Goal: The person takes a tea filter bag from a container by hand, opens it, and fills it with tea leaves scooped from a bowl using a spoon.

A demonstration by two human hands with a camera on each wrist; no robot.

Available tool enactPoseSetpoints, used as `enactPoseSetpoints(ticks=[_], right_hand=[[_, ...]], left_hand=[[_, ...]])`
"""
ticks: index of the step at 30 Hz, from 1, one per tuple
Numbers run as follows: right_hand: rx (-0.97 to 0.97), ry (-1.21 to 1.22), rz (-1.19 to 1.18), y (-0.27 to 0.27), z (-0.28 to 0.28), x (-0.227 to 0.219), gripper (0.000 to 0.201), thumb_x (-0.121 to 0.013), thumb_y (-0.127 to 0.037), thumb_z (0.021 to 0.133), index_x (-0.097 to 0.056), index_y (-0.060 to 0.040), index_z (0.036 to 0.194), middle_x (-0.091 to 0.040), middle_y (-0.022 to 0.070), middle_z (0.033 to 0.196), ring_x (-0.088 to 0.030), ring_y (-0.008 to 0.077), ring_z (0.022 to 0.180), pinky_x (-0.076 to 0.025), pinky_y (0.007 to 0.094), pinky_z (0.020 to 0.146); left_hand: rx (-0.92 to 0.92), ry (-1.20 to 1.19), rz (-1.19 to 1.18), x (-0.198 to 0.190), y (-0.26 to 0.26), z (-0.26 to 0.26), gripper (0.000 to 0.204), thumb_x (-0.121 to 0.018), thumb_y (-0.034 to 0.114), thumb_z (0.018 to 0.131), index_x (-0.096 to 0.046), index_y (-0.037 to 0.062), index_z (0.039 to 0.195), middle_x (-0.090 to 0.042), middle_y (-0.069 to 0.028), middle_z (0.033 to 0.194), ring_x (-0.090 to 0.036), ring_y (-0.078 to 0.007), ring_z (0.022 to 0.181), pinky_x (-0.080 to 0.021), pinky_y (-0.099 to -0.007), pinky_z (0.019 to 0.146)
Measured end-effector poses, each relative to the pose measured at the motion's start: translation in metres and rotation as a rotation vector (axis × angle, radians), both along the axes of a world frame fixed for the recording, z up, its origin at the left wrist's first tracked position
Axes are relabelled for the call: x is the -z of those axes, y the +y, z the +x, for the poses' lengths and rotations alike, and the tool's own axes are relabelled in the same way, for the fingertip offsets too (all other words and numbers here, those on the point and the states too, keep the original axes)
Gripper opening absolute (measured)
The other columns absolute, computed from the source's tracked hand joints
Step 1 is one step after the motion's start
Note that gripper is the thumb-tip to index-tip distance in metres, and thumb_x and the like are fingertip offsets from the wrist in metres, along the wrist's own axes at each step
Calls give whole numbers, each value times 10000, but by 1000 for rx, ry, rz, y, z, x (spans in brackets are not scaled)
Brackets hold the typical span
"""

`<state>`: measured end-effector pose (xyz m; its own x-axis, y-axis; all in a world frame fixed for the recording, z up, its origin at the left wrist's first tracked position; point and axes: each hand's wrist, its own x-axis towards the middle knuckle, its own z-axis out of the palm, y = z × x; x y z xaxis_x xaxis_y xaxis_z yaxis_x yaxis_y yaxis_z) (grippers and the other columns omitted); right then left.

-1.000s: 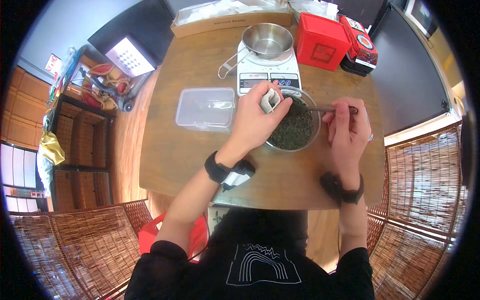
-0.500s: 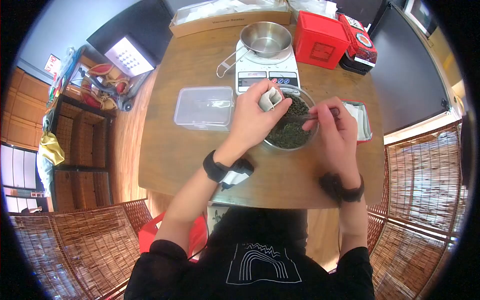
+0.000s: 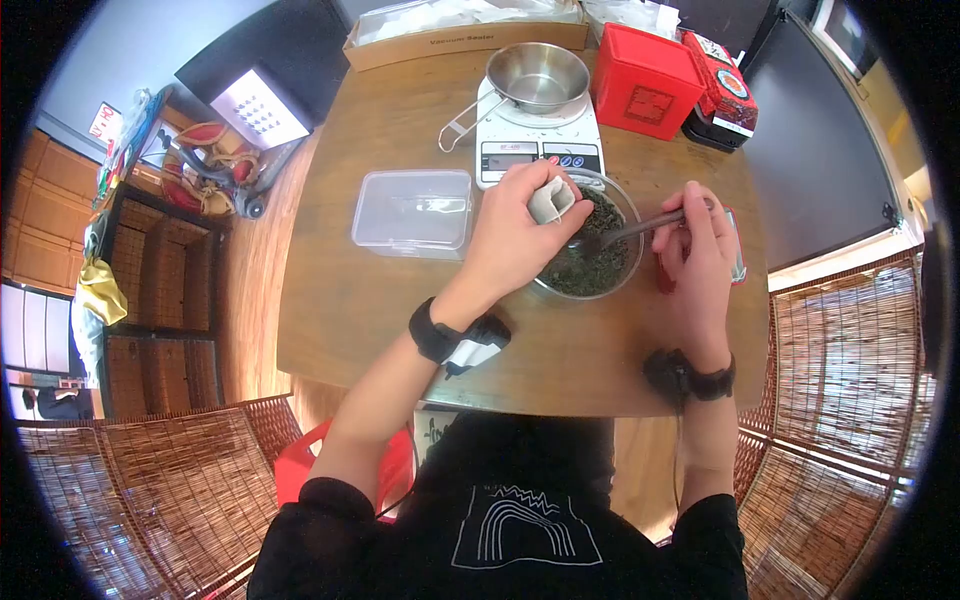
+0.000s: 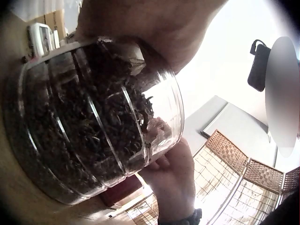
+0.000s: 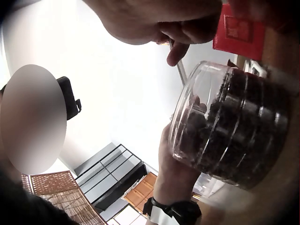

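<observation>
My left hand [image 3: 505, 225] pinches a small white filter bag [image 3: 551, 201] over the left rim of a clear ribbed jar, holding its mouth upward. Dark dried leaves [image 3: 595, 272], like tea, fill much of the jar [image 4: 84, 126], whose ribbed side also faces the right wrist view. On the right, my right hand [image 3: 697, 265] grips a dark spoon [image 3: 642, 225] by its handle. The spoon slants down to the left, its lower end among the leaves beside the bag.
Behind the jar is a white kitchen scale [image 3: 489, 128] bearing a steel pan [image 3: 538, 80]. A clear plastic box [image 3: 412, 215] sits left of the jar. A red box [image 3: 646, 85] stands at the back right. Partly behind my right hand is a red-rimmed container [image 3: 739, 250].
My right hand first brought the spoon left toward the bag, then drew back right and tilted it down into the leaves. My left hand stays nearly in place with the bag.
</observation>
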<state>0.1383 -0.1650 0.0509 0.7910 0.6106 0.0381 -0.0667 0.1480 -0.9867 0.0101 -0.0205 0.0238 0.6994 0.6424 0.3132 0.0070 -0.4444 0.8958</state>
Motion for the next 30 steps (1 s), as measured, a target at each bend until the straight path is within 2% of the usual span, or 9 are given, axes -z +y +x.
enactPoseSetpoints(ticks=[4, 9, 14, 19, 20, 22, 23, 25, 30], right_hand=[[75, -22, 51, -3, 8, 2, 298, -494, -319, 1028, -583, -85, 867, -529, -19, 559, -305, 6, 404, -189, 194, 397], [182, 32, 171, -3, 12, -1, 305, -495, -301, 1026, -563, -74, 834, -476, -24, 539, -304, 24, 400, -200, 207, 390], [70, 35, 267, -7, 20, 5, 296, -480, -280, 1032, -558, -64, 847, -475, -6, 535, -314, 44, 393, -218, 216, 389], [74, 58, 313, -5, 17, 1, 272, -473, -275, 1036, -558, -59, 894, -519, 23, 548, -341, 68, 383, -249, 227, 387], [84, 59, 313, -5, 17, 1, 271, -472, -278, 1037, -557, -56, 909, -548, 40, 567, -364, 74, 382, -270, 226, 388], [95, 60, 313, -6, 16, 2, 270, -470, -281, 1039, -557, -53, 923, -578, 57, 587, -387, 80, 382, -290, 225, 388], [86, 57, 320, -5, 15, 2, 268, -472, -283, 1039, -557, -53, 932, -596, 69, 605, -407, 83, 384, -308, 221, 392], [75, 56, 326, -4, 15, 3, 266, -473, -285, 1039, -558, -53, 940, -614, 81, 623, -426, 86, 386, -326, 217, 395], [114, -113, 209, -1, 10, 5, 267, -463, -282, 1044, -557, -46, 962, -612, 99, 643, -459, 81, 400, -342, 209, 402]], left_hand=[[11, -68, 72, 6, 2, 2, 157, -757, 111, 821, -615, 49, 839, -636, -6, 807, -575, -86, 818, -471, -274, 756], [21, 6, 0, 0, 0, -1, 166, -766, 96, 801, -613, 45, 837, -622, -10, 789, -583, -103, 825, -471, -284, 792], [46, 2, 41, 2, 2, -1, 196, -784, 80, 762, -610, 33, 839, -630, -40, 825, -608, -141, 892, -468, -303, 848], [38, 43, 84, -1, 2, -3, 276, -804, 67, 720, -609, 19, 909, -654, -108, 1023, -625, -215, 1046, -470, -315, 883], [37, 43, 84, 0, 2, -2, 276, -804, 67, 720, -609, 19, 909, -654, -108, 1023, -625, -215, 1046, -470, -315, 883], [-1, -68, 78, 4, 0, 1, 293, -785, 61, 677, -619, 23, 915, -613, -158, 941, -613, -334, 900, -495, -386, 806], [-2, -69, 78, 3, 0, 0, 293, -785, 61, 677, -619, 23, 915, -613, -158, 941, -613, -334, 900, -495, -386, 806], [-6, 33, 118, 1, 0, -2, 367, -811, 44, 690, -605, 13, 993, -655, -141, 1092, -630, -250, 1043, -472, -331, 907], [-2, 5, 179, 4, 2, -1, 355, -817, 58, 698, -605, 5, 978, -653, -154, 1098, -629, -269, 1074, -471, -347, 924]])
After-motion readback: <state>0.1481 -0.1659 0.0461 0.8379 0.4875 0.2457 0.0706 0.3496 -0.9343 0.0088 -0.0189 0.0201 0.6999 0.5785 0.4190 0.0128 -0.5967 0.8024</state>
